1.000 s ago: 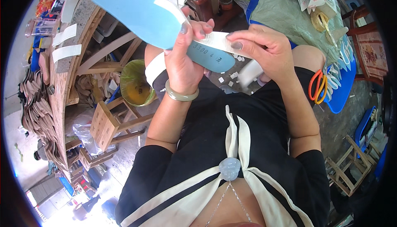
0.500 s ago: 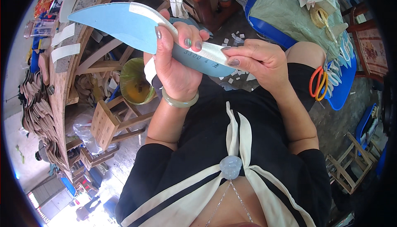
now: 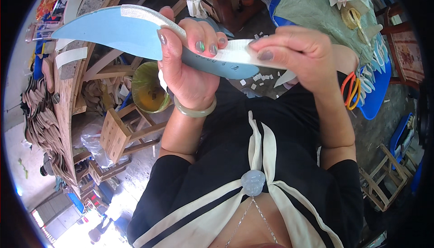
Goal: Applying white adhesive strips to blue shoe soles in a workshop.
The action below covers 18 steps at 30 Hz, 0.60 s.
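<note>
A light blue, curved shoe insole (image 3: 106, 32) is held up in front of me, its long tapered end toward the left. My left hand (image 3: 192, 83) is closed round its middle, thumb on the near side and fingers over the top edge. Along that edge runs a white strip (image 3: 149, 15). Past the right end of the insole, my right hand (image 3: 303, 58) pinches the strip between thumb and fingers. The strip stands a little apart from the blue piece there. Its far end is hidden by my right hand.
Orange-handled scissors (image 3: 351, 89) lie by my right thigh, beside a blue tray (image 3: 377, 101) holding pale insoles. At left are a wooden bench (image 3: 68, 126) with white strips on it, a yellow-green bucket (image 3: 149, 78) and a wooden stool (image 3: 118, 135). White scraps (image 3: 260, 80) litter the floor.
My right hand has moved right and slightly up, drawing the strip out past the insole's end. My left hand and the insole have shifted left.
</note>
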{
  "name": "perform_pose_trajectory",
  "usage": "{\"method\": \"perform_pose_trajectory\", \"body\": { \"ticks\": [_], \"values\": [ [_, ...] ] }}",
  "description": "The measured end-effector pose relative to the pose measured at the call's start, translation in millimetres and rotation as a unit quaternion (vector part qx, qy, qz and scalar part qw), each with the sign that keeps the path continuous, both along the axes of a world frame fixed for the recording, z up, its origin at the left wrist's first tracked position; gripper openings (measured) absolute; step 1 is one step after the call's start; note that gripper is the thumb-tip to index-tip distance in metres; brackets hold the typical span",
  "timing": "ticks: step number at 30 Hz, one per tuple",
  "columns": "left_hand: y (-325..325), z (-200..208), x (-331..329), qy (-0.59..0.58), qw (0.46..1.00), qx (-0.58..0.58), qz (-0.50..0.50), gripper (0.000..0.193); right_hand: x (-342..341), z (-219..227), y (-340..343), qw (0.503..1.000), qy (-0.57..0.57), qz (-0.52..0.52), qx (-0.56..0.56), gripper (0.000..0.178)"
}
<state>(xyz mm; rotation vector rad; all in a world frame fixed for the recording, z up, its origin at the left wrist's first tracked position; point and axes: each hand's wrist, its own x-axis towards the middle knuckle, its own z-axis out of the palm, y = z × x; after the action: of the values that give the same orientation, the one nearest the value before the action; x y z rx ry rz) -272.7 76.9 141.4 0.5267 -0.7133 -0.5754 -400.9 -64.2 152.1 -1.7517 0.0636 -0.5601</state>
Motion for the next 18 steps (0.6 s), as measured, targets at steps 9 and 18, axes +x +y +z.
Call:
{"method": "perform_pose_trajectory", "body": {
  "ticks": [9, 18],
  "values": [
    [-1, 3, 0, 0.048, 0.999, -0.006, -0.004, 0.033, 3, -12, 5, 0.994, -0.036, -0.017, -0.101, 0.016],
    [-2, 1, 0, 0.027, 0.999, -0.010, 0.014, 0.036, 3, -22, 17, 0.998, -0.034, -0.038, -0.042, 0.019]
  ]
}}
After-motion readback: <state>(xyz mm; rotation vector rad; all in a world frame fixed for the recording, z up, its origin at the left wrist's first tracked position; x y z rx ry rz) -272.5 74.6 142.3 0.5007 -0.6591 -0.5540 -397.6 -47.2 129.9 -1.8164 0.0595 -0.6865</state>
